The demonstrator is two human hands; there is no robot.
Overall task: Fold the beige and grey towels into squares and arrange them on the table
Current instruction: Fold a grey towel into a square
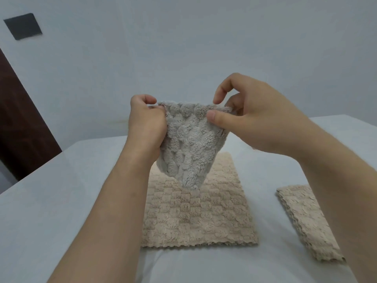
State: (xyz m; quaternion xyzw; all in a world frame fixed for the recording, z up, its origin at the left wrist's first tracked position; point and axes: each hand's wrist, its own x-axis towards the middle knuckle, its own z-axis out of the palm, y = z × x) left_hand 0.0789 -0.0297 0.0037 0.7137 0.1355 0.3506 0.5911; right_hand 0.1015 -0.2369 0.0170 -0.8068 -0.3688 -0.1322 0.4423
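Note:
A small fluffy grey towel (pixel 190 144) hangs in the air above the table, bunched to a point at its lower end. My left hand (pixel 145 123) grips its upper left edge with curled fingers. My right hand (pixel 246 117) pinches the upper right corner between thumb and fingers. Below it a beige towel (pixel 195 217) lies spread flat on the white table (pixel 81 190). A second beige towel (pixel 308 223), folded into a narrower shape, lies at the right, partly hidden by my right forearm.
The table's far edge runs along a pale wall. A dark brown door (pixel 22 127) stands at the left, and a dark square panel (pixel 22 26) is on the wall above it.

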